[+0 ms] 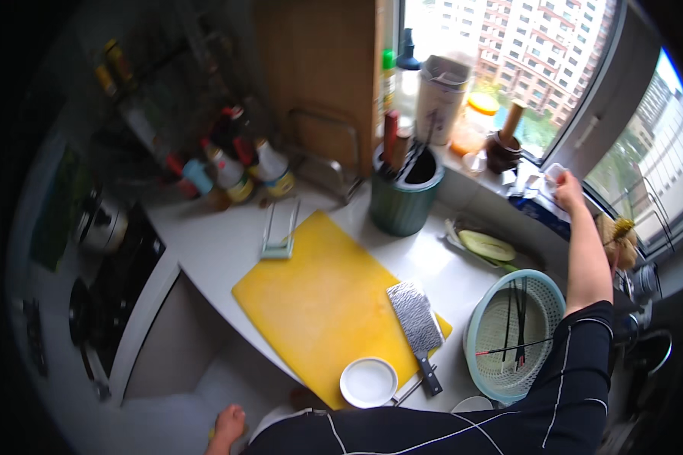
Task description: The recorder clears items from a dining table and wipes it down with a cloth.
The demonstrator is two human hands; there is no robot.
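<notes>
My right hand (568, 192) reaches out to the windowsill, its fingers closed on a small white object (555, 170) whose kind is unclear. Loose white papers or wrappers (526, 177) lie beside it on the sill. Low at the left, my left hand (229, 424) hangs off the counter with curled fingers; a bit of yellow-green shows at its edge, too little to identify. Before me a yellow cutting board (313, 301) lies on the white counter. A cleaver (415, 315) with a hammered blade rests across its right side, and a white bowl (369, 382) stands on its near corner.
A pale blue plastic colander (476, 318) with chopsticks (518, 318) stands at the right. Behind it lies a cut green vegetable (486, 244). A green knife holder (404, 207), a peeler-like tool (278, 250) and bottles (270, 168) stand farther back. The stove (116, 284) is left.
</notes>
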